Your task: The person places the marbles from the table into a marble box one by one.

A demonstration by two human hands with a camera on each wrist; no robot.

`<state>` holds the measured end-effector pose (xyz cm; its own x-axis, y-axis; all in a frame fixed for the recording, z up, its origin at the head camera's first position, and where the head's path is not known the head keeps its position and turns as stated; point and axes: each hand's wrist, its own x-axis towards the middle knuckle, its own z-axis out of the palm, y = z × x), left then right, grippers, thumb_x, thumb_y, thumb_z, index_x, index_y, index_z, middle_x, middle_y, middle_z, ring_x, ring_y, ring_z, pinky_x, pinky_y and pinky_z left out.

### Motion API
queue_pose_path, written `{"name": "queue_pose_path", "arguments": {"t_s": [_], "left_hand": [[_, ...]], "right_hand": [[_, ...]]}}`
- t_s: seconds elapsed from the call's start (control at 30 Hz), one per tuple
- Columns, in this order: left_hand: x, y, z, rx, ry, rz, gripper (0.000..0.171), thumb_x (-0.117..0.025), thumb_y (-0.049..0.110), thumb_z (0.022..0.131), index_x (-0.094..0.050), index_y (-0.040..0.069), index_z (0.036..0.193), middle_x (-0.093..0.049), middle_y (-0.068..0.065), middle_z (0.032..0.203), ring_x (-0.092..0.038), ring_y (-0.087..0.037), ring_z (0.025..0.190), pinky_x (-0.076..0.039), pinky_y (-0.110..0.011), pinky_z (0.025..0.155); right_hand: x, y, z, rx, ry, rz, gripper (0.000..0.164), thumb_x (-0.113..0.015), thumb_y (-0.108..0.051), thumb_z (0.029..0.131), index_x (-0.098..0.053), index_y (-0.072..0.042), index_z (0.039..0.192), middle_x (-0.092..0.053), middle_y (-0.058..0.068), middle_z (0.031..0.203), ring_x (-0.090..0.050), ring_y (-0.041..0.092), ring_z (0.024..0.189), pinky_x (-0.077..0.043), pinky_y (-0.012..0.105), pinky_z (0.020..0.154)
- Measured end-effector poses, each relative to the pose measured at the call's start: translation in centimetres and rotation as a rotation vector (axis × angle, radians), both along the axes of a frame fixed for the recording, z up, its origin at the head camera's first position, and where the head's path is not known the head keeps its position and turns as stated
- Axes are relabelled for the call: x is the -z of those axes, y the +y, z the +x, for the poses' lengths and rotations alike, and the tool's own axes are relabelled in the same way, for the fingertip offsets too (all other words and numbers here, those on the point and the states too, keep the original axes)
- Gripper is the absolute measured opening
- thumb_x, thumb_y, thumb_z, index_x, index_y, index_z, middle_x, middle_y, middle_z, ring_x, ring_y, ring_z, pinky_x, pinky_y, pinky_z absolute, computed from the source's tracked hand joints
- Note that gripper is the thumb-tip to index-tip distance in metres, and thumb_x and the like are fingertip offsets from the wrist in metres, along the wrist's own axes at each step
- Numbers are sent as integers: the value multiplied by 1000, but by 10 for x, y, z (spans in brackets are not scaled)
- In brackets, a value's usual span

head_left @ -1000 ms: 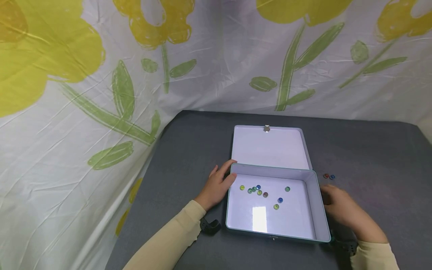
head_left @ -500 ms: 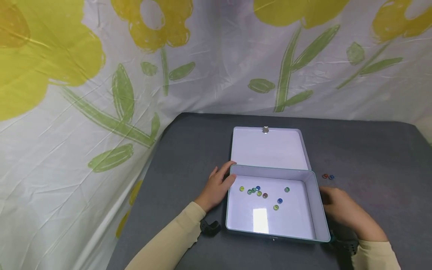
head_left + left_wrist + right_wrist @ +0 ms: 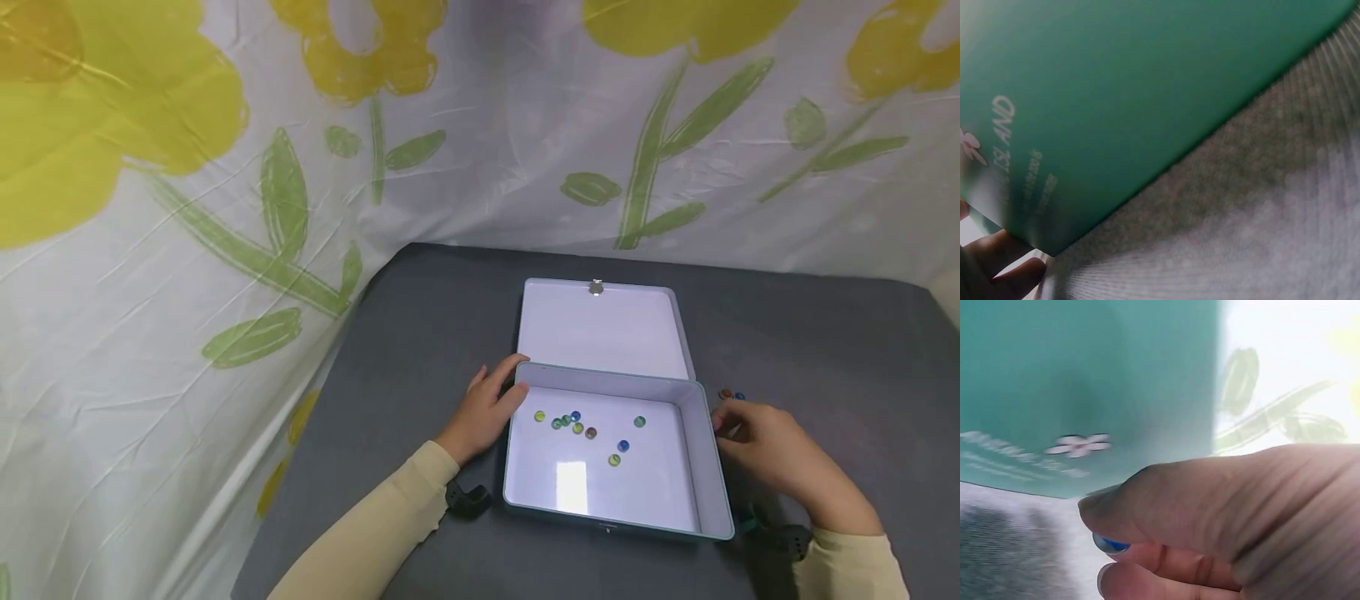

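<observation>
A hinged tin box (image 3: 606, 527), white inside and green outside, stands with its lid (image 3: 600, 325) laid back. Several glass marbles (image 3: 577, 428) lie scattered on its floor. At the back left corner my left hand (image 3: 480, 417) holds the box, thumb at the rim and fingers around the corner; the left wrist view shows fingers (image 3: 1016, 278) at the green wall's corner. Just outside the right wall, my right hand (image 3: 772, 446) pinches a clear marble with blue in it (image 3: 1110, 544) between thumb and fingers.
Behind my right hand, a reddish marble (image 3: 725, 394) and a blue marble (image 3: 740, 397) lie on the dark grey table (image 3: 427, 333), partly hidden. A flower-printed white curtain (image 3: 480, 150) hangs behind and to the left of the table.
My right hand has risen slightly and turned beside the right wall, its fingertips now showing near the rim. My left hand stays at the corner; the marbles in the box have not moved.
</observation>
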<state>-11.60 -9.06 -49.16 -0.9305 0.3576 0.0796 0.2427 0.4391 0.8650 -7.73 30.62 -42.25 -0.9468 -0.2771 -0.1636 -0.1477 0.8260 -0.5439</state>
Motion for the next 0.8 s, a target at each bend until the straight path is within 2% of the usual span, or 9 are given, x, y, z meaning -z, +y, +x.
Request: {"name": "queue_pose_path", "arguments": {"t_s": [0.2, 0.4, 0.6, 0.7, 0.8], "left_hand": [[-1, 0, -1, 5, -7, 2, 49, -42, 38, 110, -45, 23, 156, -64, -1, 145, -44, -20, 150, -2, -53, 130], [0, 0, -1, 1, -4, -10, 49, -42, 38, 110, -45, 21, 156, -64, -2, 146, -43, -19, 151, -3, -52, 131], [2, -1, -1, -4, 1, -12, 49, -42, 38, 110, -45, 22, 156, -64, -1, 147, -43, -18, 151, -3, -52, 130], [2, -1, -1, 1, -9, -12, 50, -41, 39, 110, -45, 22, 157, -64, 0, 146, -42, -17, 151, -2, -51, 131], [0, 0, -1, 5, -15, -5, 50, -41, 39, 110, -44, 23, 157, -64, 1, 146, -42, -17, 151, -2, -51, 131]], "right_hand": [[-25, -2, -3, 16, 1, 23, 11, -74, -8, 95, -68, -8, 104, -68, -3, 85, -60, 9, 74, -48, 27, 59], [-46, -15, -6, 11, 22, -11, 11, -75, -12, 97, -68, -8, 105, -68, -3, 80, -57, 8, 69, -45, 27, 58], [-60, -33, -15, -35, 63, -45, 16, -77, -12, 96, -74, -6, 110, -71, -3, 83, -61, 4, 70, -49, 26, 59], [-64, -42, -18, -52, 95, -55, 22, -77, -12, 96, -76, -3, 116, -64, -4, 76, -55, 5, 65, -45, 25, 56], [-65, -52, -20, -62, 149, -70, 21, -76, -12, 97, -78, -2, 115, -56, -4, 70, -46, 7, 61, -39, 26, 53]]}}
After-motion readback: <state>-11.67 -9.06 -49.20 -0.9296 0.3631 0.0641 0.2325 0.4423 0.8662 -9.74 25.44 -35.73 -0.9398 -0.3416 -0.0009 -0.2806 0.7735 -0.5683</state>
